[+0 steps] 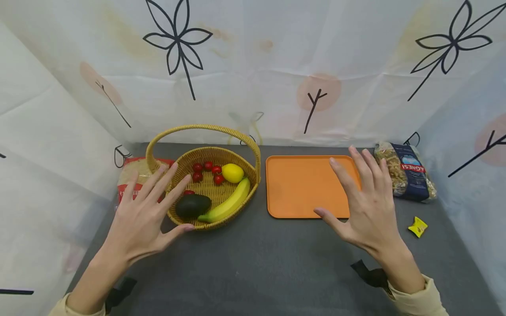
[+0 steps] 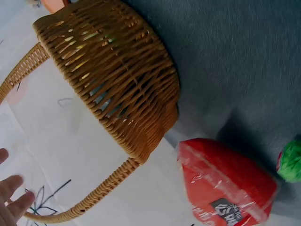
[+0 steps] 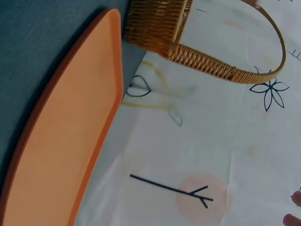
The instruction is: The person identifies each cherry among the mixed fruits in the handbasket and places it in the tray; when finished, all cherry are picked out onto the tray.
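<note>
My left hand (image 1: 144, 224) is spread, holding nothing, in front of the left side of a wicker basket (image 1: 211, 188) with a tall arched handle. In the left wrist view its fingertips (image 2: 11, 186) appear apart from the basket wall. Inside lie an avocado (image 1: 193, 205), a banana (image 1: 229, 204), a lemon (image 1: 233, 173) and several small red tomato-like fruits (image 1: 208, 166). My right hand (image 1: 369, 215), also spread and holding nothing, covers the right end of an orange tray (image 1: 300, 186) in the head view. The tray's visible part is bare.
A red-and-clear bag (image 1: 126, 180) stands left of the basket, partly behind my left hand. Something green (image 2: 290, 162) shows near it. A pasta bag (image 1: 407, 171) lies at the back right, with a yellow wrapped candy (image 1: 417, 227) before it. Patterned cloth (image 1: 253, 66) encloses the grey table (image 1: 253, 272).
</note>
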The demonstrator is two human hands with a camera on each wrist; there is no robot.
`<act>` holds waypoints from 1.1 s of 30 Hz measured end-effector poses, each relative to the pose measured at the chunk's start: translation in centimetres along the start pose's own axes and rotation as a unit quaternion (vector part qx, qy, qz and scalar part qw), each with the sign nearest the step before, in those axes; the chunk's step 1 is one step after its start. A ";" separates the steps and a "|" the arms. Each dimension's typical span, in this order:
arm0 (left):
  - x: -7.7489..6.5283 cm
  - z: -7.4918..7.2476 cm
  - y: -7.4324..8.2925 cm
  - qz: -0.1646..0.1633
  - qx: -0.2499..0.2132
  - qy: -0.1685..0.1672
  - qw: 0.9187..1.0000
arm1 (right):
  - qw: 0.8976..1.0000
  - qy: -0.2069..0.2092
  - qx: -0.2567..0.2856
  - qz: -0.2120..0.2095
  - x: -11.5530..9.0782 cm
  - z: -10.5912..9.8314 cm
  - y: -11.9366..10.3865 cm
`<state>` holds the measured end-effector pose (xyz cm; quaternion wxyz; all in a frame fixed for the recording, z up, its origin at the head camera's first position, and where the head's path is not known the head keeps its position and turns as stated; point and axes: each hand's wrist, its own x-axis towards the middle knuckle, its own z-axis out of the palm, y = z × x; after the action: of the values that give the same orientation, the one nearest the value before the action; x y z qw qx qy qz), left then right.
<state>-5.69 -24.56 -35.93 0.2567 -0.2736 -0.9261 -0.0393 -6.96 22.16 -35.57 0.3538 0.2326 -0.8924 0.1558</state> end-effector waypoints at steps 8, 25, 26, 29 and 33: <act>-1.3 0.4 -0.3 -0.064 -0.052 -0.026 0.996 | 0.996 0.006 0.084 -0.031 1.5 1.5 -2.5; -3.1 2.5 1.1 -0.286 -0.182 -0.074 0.938 | 0.869 -0.228 0.438 0.028 6.7 7.8 -8.3; -3.2 2.6 1.1 -0.295 -0.186 -0.079 0.934 | 0.859 -0.248 0.446 0.033 7.2 8.4 -8.6; -3.7 3.1 1.1 -0.317 -0.195 -0.092 0.924 | 0.825 -0.307 0.473 0.045 8.8 10.1 -9.5; -4.1 3.4 0.9 -0.341 -0.224 -0.106 0.907 | 0.797 -0.367 0.479 0.028 11.2 12.7 -10.8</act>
<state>-3.85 -25.10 -40.96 0.0604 0.0056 -0.9514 -0.3018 -15.60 4.06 -35.31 -0.1614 0.3868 -0.7732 0.4760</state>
